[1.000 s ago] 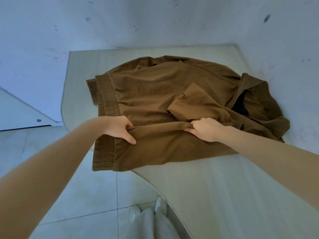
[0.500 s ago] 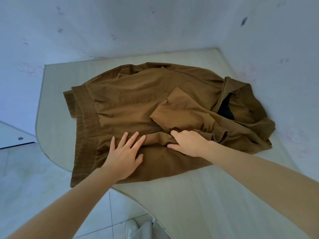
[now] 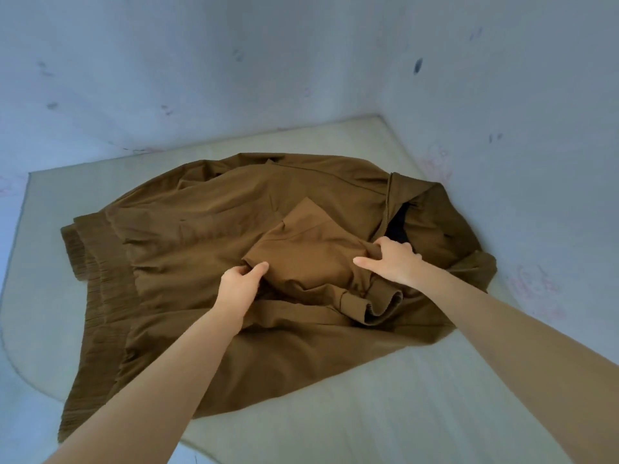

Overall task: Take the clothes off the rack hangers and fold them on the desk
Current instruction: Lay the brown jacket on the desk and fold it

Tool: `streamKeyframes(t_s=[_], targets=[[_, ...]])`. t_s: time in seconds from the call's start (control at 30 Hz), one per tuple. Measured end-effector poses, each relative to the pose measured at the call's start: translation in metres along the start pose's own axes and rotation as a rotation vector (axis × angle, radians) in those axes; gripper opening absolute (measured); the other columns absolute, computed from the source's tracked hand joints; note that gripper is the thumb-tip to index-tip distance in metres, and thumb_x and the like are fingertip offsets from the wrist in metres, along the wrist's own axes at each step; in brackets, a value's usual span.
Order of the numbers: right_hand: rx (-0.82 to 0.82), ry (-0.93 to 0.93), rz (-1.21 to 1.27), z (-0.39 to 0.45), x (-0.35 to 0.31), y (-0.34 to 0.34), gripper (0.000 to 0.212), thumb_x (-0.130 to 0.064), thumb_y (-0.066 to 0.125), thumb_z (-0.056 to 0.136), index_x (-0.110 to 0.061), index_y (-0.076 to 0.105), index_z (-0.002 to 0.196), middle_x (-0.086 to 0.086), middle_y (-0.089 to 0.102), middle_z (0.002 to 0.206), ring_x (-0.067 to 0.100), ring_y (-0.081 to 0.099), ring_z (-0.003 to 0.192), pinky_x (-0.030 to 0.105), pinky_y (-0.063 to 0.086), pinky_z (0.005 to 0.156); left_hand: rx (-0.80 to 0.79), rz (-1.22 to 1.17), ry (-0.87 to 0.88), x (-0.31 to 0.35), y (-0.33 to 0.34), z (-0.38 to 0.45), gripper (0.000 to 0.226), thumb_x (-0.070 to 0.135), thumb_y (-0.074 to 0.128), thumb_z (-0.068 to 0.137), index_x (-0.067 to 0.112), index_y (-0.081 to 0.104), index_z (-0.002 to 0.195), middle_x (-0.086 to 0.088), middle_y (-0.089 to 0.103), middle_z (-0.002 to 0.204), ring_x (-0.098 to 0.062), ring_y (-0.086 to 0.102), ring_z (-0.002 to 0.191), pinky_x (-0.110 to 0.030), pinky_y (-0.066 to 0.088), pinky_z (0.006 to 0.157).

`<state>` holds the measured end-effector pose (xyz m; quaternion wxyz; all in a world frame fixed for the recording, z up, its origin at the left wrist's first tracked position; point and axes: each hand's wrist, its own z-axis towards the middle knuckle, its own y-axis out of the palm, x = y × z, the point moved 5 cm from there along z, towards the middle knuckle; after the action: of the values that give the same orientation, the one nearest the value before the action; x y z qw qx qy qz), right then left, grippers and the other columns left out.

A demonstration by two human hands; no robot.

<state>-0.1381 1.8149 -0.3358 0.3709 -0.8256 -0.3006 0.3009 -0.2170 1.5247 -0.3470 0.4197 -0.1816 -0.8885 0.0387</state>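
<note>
A brown jacket [image 3: 214, 229] lies spread across the pale desk [image 3: 385, 413], its ribbed hem at the left hanging over the desk's curved edge and its collar with a dark lining at the right. One sleeve [image 3: 311, 252] is folded over the body, its ribbed cuff bunched near the middle. My left hand [image 3: 239, 284] pinches the sleeve's left edge between thumb and fingers. My right hand [image 3: 393, 261] grips the sleeve fabric at its right side, next to the zipper.
The desk sits in a corner, with marked white walls [image 3: 301, 78] close behind and to the right. Its left and near edges curve, with floor [image 3: 20, 440] below at the lower left. Bare desk surface shows in front of the jacket.
Both hands have left the lower front fold and moved up onto the folded sleeve. My left hand, flat on the cloth half a second ago, now pinches the sleeve edge.
</note>
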Motion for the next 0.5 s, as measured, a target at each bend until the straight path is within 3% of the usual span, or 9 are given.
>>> streamKeyframes(t_s=[0.1,0.27,0.4,0.5], targets=[[0.058,-0.068,-0.025,-0.005,-0.008,0.000,0.058,-0.058,0.051,0.091,-0.021,0.044,0.134,0.005,0.049,0.136,0.032,0.036,0.132,0.054,0.023,0.110,0.020,-0.205,-0.042,0.012,0.011,0.014,0.057,0.023,0.072,0.087,0.011,0.044,0.136,-0.005,0.056,0.122,-0.022,0.058,0.105,-0.040,0.050,0.100],[0.332,-0.172,0.121,-0.021,0.007,-0.014,0.031,-0.044,0.048,0.097,-0.018,0.045,0.113,-0.004,0.055,0.098,0.022,0.060,0.098,0.047,0.042,0.099,-0.019,-0.112,0.198,0.063,0.027,0.038,0.046,0.012,0.070,0.088,0.021,0.050,0.128,0.000,0.058,0.124,-0.021,0.059,0.109,-0.042,0.054,0.094],[0.435,-0.099,0.151,-0.020,0.020,-0.028,0.040,-0.042,0.051,0.095,-0.015,0.046,0.124,0.003,0.061,0.113,0.021,0.062,0.100,0.036,0.052,0.089,-0.061,-0.018,0.346,0.111,0.048,0.061,0.043,0.012,0.070,0.088,0.021,0.052,0.126,0.000,0.058,0.126,-0.021,0.060,0.108,-0.039,0.056,0.088],[0.413,-0.014,0.024,-0.013,0.022,-0.024,0.051,-0.041,0.057,0.093,-0.018,0.038,0.134,0.003,0.056,0.125,0.020,0.060,0.108,0.035,0.052,0.091,-0.050,0.197,0.387,0.119,0.066,0.085,0.050,0.016,0.071,0.087,0.018,0.048,0.132,-0.005,0.055,0.131,-0.026,0.058,0.113,-0.045,0.052,0.097]])
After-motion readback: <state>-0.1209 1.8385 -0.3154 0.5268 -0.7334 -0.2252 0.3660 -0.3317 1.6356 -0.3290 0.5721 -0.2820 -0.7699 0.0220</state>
